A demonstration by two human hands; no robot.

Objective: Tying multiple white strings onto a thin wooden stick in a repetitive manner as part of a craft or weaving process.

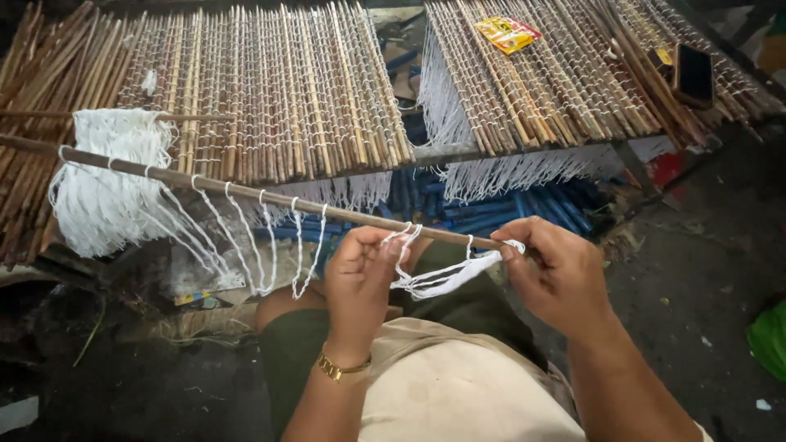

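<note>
We pinch white string [442,278] with both grips, left hand [360,282] and right hand [561,274], at the stick [246,192]; bamboo mats [270,90], yellow packet [508,34], phone [694,75] beyond the stick.

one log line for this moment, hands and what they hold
left hand: pinching white string | right hand: gripping stick end, string too | stick: string loops tied along it | behind: stick mats

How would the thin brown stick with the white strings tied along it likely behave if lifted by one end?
The stick looks long, thin and straight, so probably light and fairly stiff, perhaps bowing slightly. It looks round, so apt to roll on a flat surface. The white strings hang limp and would likely dangle and tangle.
</note>
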